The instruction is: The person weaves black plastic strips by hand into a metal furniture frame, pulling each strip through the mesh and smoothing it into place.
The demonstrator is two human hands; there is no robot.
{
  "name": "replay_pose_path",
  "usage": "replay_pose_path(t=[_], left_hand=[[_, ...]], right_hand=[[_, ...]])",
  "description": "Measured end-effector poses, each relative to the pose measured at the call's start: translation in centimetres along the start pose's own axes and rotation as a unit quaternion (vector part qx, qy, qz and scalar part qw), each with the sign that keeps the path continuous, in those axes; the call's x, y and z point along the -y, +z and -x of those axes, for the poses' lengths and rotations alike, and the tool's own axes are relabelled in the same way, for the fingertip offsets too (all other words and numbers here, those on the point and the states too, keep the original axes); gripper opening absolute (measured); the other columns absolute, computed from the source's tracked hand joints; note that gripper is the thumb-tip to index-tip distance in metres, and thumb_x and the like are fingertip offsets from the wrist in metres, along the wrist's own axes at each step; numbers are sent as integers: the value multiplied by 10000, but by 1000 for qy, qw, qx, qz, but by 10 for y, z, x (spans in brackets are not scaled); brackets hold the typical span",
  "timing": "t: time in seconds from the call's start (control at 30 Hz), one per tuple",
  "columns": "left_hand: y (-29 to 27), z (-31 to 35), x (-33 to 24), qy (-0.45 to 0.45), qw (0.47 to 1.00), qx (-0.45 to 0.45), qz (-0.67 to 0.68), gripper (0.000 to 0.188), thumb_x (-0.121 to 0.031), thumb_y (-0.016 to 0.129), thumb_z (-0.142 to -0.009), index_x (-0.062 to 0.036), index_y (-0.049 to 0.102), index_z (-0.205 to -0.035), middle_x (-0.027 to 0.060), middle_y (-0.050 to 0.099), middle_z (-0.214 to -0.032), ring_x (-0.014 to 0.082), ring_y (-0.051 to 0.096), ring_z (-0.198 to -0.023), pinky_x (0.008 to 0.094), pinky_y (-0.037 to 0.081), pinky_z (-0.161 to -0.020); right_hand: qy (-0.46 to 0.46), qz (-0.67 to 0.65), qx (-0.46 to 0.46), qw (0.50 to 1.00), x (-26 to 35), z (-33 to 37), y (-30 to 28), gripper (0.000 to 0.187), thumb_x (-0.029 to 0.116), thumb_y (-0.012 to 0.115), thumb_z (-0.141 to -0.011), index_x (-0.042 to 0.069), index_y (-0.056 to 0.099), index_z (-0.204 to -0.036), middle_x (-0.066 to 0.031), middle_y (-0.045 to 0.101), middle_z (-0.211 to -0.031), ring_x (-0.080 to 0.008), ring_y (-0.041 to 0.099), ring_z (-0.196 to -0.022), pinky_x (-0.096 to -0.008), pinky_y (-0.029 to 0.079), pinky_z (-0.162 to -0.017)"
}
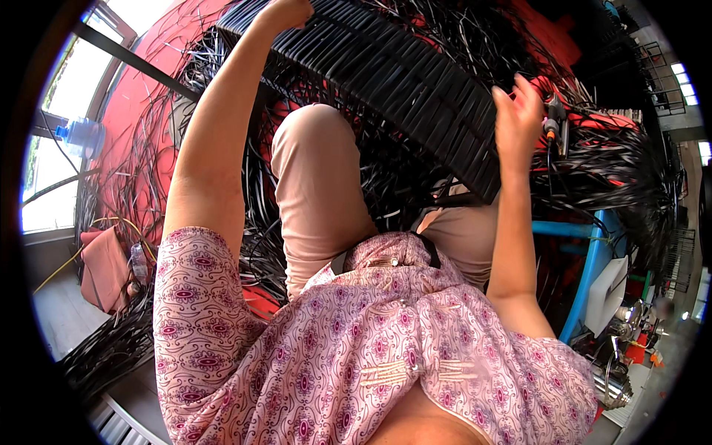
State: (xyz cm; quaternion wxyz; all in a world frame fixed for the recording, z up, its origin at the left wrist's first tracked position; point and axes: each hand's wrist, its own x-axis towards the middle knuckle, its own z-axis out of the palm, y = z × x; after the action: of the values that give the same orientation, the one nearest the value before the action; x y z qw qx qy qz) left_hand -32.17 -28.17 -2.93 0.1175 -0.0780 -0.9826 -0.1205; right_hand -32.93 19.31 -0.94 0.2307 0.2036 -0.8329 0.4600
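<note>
A long black panel (400,89), woven from flat strips, slants from the upper left down to the right, past my knees. Near its far left end, my left hand (288,13) is closed, partly cut off by the picture's upper edge. What its fingers hold, if anything, I cannot make out. Beside the panel's right end my right hand (518,122) is raised. Its thumb and fingers are bent but apart, and nothing shows between them. Loose black strips (400,182) lie tangled beneath the panel and around my legs.
A dark hand tool (552,122) with an orange part lies right of my right hand. More black strips (608,163) heap up there, above a blue frame (586,274). At left are a blue water bottle (83,136), a pink cloth (107,271) and red sheeting (137,111) strewn with strips.
</note>
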Motion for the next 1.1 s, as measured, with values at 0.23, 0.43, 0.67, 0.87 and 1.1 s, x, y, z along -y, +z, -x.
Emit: replay_pose_path(t=[0.23,0.43,0.67,0.87,1.1], left_hand=[[22,24,15,-211,966,-89,121,213,-228,642,-794,-50,716,-884,104,693,-720,207,698,-656,357,536,-671],[19,13,3,-274,949,-69,141,234,-223,588,-797,-16,691,-832,122,681,-697,213,698,-658,358,527,-678],[47,22,133,-180,975,-41,-121,274,-254,586,-818,-10,705,-861,153,679,-683,281,691,-719,414,522,-697],[11,28,80,-229,966,-49,112,233,-221,606,-843,-5,685,-882,92,649,-680,190,629,-620,346,489,-594],[31,21,-18,-120,983,-20,140,207,-148,604,-790,12,672,-903,47,618,-696,142,582,-586,298,475,-587]], right_hand=[[262,-64,-6,963,-85,61,-59,477,226,692,-881,-43,552,-1250,-118,643,-1081,-181,600,-892,-305,475,-806],[464,-389,88,791,-59,55,-62,281,243,670,-902,14,672,-1066,-59,691,-992,-146,639,-898,-280,490,-823],[415,-341,90,839,-69,27,-26,252,275,681,-897,29,668,-953,-57,664,-962,-155,592,-873,-330,465,-832],[373,-405,135,824,-5,-18,-76,201,226,689,-897,30,684,-941,-43,692,-947,-141,632,-863,-292,486,-810],[415,-353,133,828,-122,-38,-141,310,251,637,-929,-3,667,-1104,-101,712,-1028,-202,689,-885,-368,551,-835]])
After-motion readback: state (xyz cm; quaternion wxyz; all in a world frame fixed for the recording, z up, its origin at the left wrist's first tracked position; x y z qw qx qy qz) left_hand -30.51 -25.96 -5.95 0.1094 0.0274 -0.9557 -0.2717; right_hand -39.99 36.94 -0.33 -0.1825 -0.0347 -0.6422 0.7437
